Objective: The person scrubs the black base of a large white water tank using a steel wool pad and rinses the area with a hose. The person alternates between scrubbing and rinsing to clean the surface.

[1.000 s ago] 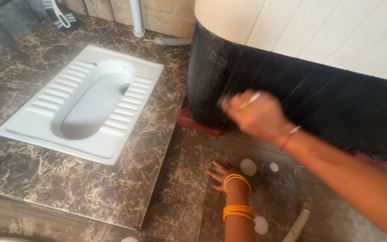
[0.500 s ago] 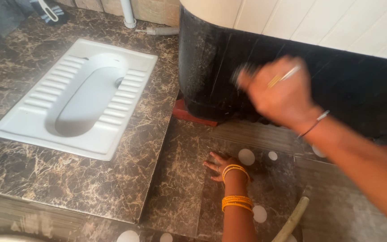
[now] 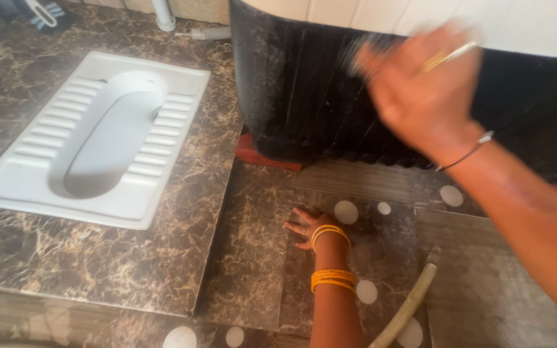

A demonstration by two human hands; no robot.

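Right hand (image 3: 423, 96) now higher up black tank (image 3: 304, 96) than a second ago, near white band; blurred, mid-stroke. Fingers curled around something small pressed to tank wall, kind unclear. Left hand (image 3: 307, 225) flat on floor (image 3: 253, 212), fingers spread, holding nothing. Squat pan (image 3: 40, 174) left; hose (image 3: 407, 306) near forearm; red brick (image 3: 262, 156) under tank.

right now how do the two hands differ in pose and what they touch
The left hand lies flat, palm down, on the dark marbled floor; the right hand is raised against the black tank. The left hand looks sharp, the right hand is blurred. The left wrist carries several orange bangles; the right wrist shows one thin band. Both wear a ring.
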